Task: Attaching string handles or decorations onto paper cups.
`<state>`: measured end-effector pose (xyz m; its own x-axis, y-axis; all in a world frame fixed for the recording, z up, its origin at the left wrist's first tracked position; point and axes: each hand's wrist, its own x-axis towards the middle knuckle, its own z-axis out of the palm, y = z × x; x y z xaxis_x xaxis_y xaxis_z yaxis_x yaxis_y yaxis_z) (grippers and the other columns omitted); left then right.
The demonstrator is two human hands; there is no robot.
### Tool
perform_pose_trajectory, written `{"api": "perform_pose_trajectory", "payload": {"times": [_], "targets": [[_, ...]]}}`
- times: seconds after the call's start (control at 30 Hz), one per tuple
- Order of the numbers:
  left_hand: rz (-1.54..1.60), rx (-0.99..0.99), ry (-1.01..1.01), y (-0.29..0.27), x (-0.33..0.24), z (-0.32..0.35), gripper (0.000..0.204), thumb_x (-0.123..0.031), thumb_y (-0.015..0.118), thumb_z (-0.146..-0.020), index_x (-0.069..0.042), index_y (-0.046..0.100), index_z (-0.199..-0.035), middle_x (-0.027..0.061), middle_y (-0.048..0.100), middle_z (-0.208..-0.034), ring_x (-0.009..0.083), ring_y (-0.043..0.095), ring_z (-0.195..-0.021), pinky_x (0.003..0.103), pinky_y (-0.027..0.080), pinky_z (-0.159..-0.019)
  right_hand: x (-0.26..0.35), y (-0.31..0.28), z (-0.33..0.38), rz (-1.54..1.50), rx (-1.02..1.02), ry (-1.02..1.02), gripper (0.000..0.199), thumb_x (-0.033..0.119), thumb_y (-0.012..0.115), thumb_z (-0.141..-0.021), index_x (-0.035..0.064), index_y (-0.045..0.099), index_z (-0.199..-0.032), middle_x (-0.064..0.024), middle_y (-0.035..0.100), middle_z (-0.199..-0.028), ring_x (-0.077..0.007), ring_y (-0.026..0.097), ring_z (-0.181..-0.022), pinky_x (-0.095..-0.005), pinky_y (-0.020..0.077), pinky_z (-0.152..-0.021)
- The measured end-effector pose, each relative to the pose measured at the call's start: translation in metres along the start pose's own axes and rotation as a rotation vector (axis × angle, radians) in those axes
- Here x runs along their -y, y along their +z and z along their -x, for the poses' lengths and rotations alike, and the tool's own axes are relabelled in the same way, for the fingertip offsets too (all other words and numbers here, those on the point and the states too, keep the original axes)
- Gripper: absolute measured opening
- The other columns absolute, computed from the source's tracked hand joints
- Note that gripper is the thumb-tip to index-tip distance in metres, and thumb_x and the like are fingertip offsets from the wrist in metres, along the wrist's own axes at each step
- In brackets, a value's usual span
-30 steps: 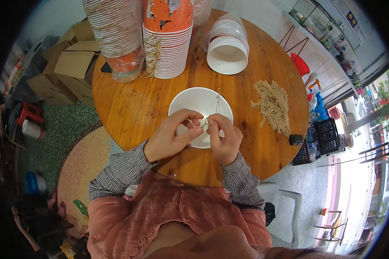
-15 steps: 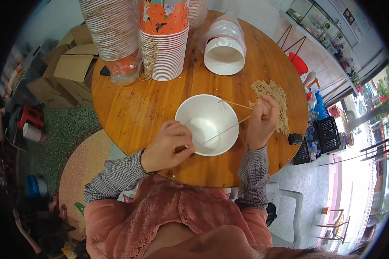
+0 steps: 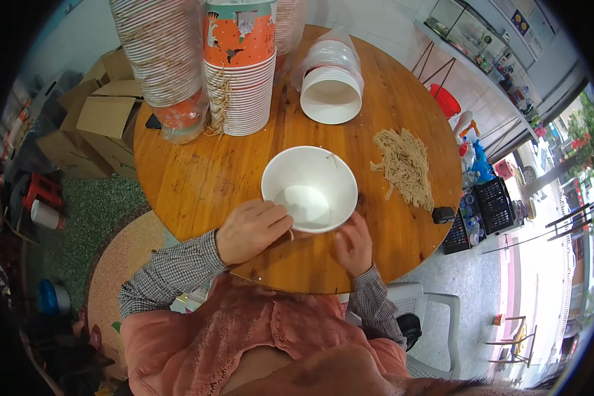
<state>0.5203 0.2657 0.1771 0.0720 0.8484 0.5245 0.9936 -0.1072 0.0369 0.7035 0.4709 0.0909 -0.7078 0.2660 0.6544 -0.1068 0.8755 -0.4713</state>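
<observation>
A white paper bucket (image 3: 308, 198) stands on the round wooden table with its mouth up. A short bit of tan twine (image 3: 330, 157) shows inside its far rim. My left hand (image 3: 254, 231) is closed at the near-left rim, and an end of the twine pokes out by its fingertips. Close against the bucket's near-right side, my right hand (image 3: 354, 245) has its fingers bent together. They are slightly blurred, and what they hold is hidden. To the right lies a pile of tan twine pieces (image 3: 404, 166).
Tall stacks of paper buckets (image 3: 241, 99) stand at the back left, some in plastic wrap. A sleeve of white buckets (image 3: 331, 96) lies on its side behind. A small black box (image 3: 443, 214) sits at the right table edge. Left of the table are open cardboard boxes (image 3: 105, 122).
The twine stretched from the bucket to my right hand no longer shows across the mouth. My right hand has come down and left to the bucket's near side. My left hand stays by the rim.
</observation>
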Motion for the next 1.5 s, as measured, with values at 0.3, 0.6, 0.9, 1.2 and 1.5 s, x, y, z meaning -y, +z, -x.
{"api": "perform_pose_trajectory", "payload": {"times": [0.3, 0.6, 0.9, 1.2, 1.5], "targets": [[0.508, -0.610, -0.464, 0.026, 0.024, -0.034, 0.009, -0.001, 0.072, -0.076, 0.001, 0.066, -0.083, 0.0104, 0.062, -0.079, 0.0226, 0.061, -0.066, 0.029, 0.048, -0.057, 0.025, 0.028, -0.021, -0.640, -0.261, 0.602, 0.033, -0.001, 0.057, -0.088, -0.0033, 0.050, -0.120, -0.0119, 0.058, -0.113, -0.0169, 0.064, -0.091, -0.0248, 0.0534, -0.069], [1.316, -0.965, -0.561, 0.058, 0.066, -0.058, 0.029, -0.001, 0.059, -0.089, 0.002, 0.056, -0.119, 0.0053, 0.057, -0.101, 0.0089, 0.056, -0.079, 0.022, 0.047, -0.074, 0.014, 0.006, -0.188, -0.695, -0.544, 0.296, 0.021, 0.001, 0.059, -0.090, -0.0017, 0.049, -0.108, -0.0115, 0.061, -0.098, -0.0160, 0.065, -0.073, -0.0223, 0.0490, -0.053], [0.763, -0.323, -0.700, 0.161, 0.133, 0.001, 0.021, -0.017, 0.059, -0.090, 0.000, 0.065, -0.100, 0.0126, 0.068, -0.091, 0.0233, 0.065, -0.082, 0.032, 0.051, -0.072, 0.050, -0.009, -0.412, -0.096, -0.254, -0.153, 0.021, 0.015, 0.064, -0.086, 0.0038, 0.058, -0.102, -0.0091, 0.067, -0.087, -0.0159, 0.067, -0.073, -0.0269, 0.0516, -0.060], [0.609, -0.126, -0.609, 0.154, 0.131, 0.002, 0.022, -0.021, 0.060, -0.088, -0.002, 0.067, -0.095, 0.0149, 0.068, -0.091, 0.0282, 0.065, -0.082, 0.036, 0.052, -0.073, 0.086, 0.035, -0.487, 0.245, 0.322, -0.304, 0.024, 0.018, 0.066, -0.082, 0.0034, 0.058, -0.100, -0.0159, 0.066, -0.096, -0.0326, 0.063, -0.089, -0.0404, 0.0481, -0.077], [0.592, -0.027, -0.635, 0.144, 0.125, 0.000, 0.022, -0.022, 0.058, -0.089, -0.003, 0.067, -0.096, 0.0133, 0.066, -0.095, 0.0297, 0.063, -0.089, 0.037, 0.050, -0.076, 0.081, 0.060, -0.470, 0.252, 0.291, -0.306, 0.025, 0.020, 0.066, -0.082, 0.0035, 0.058, -0.099, -0.0169, 0.066, -0.093, -0.0352, 0.062, -0.089, -0.0423, 0.0478, -0.076]]}}
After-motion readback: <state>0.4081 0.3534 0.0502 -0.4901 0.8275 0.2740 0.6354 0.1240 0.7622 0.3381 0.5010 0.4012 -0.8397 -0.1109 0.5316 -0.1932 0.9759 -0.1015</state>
